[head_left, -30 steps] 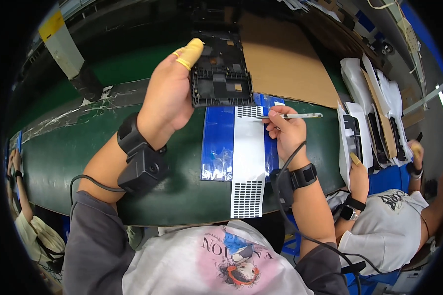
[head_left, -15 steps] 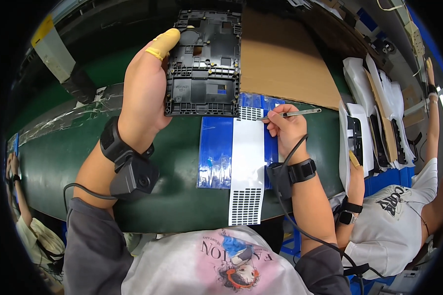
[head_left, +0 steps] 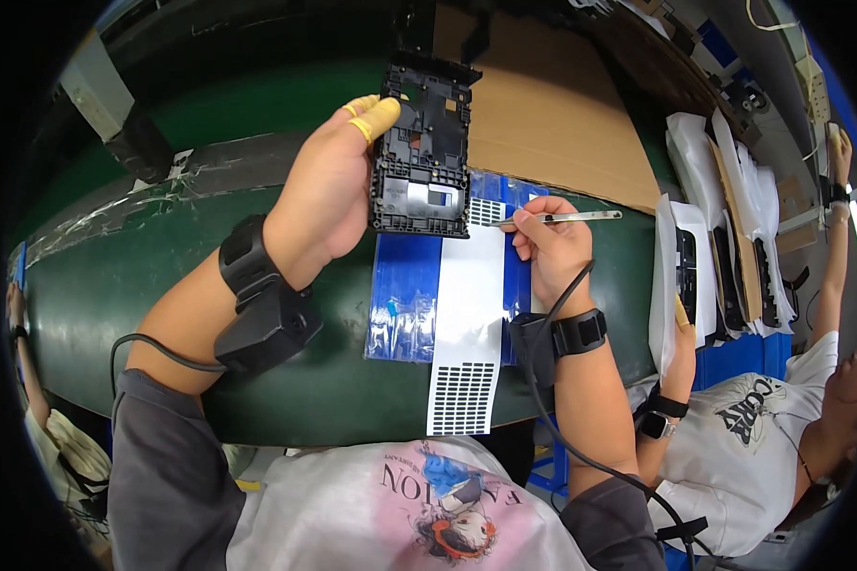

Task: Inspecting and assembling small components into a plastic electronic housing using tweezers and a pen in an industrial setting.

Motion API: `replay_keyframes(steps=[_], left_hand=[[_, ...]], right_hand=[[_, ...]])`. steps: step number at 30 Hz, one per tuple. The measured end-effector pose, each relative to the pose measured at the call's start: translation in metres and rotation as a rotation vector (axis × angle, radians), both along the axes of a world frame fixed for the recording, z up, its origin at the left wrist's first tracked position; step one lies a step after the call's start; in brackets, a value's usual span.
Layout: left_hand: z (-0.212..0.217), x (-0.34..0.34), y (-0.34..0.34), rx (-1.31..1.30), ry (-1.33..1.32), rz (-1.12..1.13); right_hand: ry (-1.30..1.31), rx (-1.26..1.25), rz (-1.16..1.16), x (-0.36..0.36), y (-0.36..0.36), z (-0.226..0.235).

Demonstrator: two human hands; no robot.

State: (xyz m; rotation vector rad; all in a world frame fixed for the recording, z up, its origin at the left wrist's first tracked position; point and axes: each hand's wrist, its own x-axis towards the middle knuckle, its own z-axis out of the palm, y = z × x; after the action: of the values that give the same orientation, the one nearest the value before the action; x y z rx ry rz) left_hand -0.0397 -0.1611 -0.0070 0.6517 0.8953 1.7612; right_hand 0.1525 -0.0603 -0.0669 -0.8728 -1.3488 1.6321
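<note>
Black plastic rectangular frame [head_left: 421,147] gripped by left hand [head_left: 328,195] fingers above white perforated sheet [head_left: 468,328]; right hand [head_left: 554,249] fingers pinch silver metal tweezers [head_left: 562,218].

Even, bright overhead light — soft shadows only. Mild sheen on green bench [head_left: 114,314]. Centre sharp; strong fisheye bending — black vignette at rim, edges slightly smeared.
</note>
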Motion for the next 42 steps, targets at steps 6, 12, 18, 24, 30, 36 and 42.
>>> replay_keyframes(steps=[6,12,18,24,30,36,42], left_hand=[[-0.002,0.022,-0.008,-0.014,-0.223,-0.134],[0.009,0.04,-0.028,-0.02,-0.286,-0.213],[0.018,0.047,-0.04,0.015,-0.284,-0.202],[0.019,0.045,-0.041,0.069,-0.283,-0.221],[0.019,0.047,-0.039,0.082,-0.285,-0.205],[0.02,0.048,-0.04,0.093,-0.283,-0.197],[0.022,0.049,-0.04,0.085,-0.31,-0.195]], right_hand=[[0.159,0.019,0.104,0.018,-0.022,0.042],[0.177,0.251,0.031,0.004,-0.086,0.071],[0.161,0.25,-0.03,-0.007,-0.098,0.073],[0.163,0.24,-0.004,-0.006,-0.096,0.076],[0.154,0.252,0.004,-0.007,-0.094,0.076],[0.158,0.269,0.01,-0.006,-0.094,0.077],[0.158,0.277,0.029,-0.003,-0.092,0.076]])
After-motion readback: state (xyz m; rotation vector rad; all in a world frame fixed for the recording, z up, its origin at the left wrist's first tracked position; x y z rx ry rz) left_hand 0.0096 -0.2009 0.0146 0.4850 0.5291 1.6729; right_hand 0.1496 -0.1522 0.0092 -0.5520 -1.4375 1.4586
